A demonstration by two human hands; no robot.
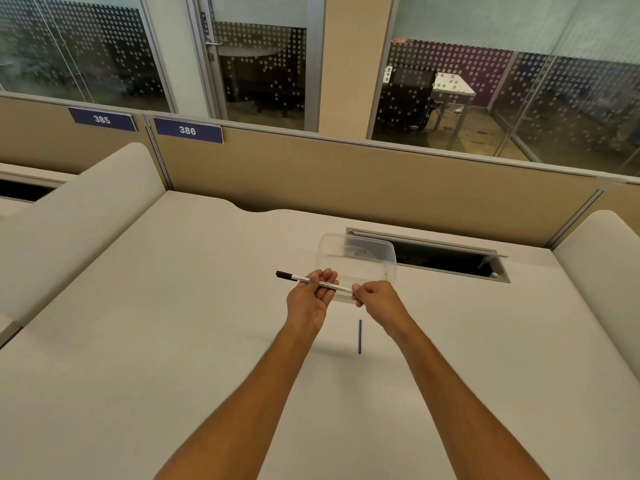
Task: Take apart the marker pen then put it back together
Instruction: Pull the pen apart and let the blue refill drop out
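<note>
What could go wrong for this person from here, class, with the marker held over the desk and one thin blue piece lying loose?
1. The thin blue piece lies loose on the desk beneath the forearms; a sleeve or arm might roll it away.
2. The marker rests across the left hand while the right hand pinches its end; a hard pull could slip the grip.
3. The clear tub behind could get knocked.

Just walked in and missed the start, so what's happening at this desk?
A person holds a slim white marker pen with a black cap in both bare hands above the pale desk. The left hand cradles the barrel; the right hand pinches its capless end. A thin blue rod, perhaps the ink core, lies on the desk beneath. A clear plastic container sits just beyond.
</note>
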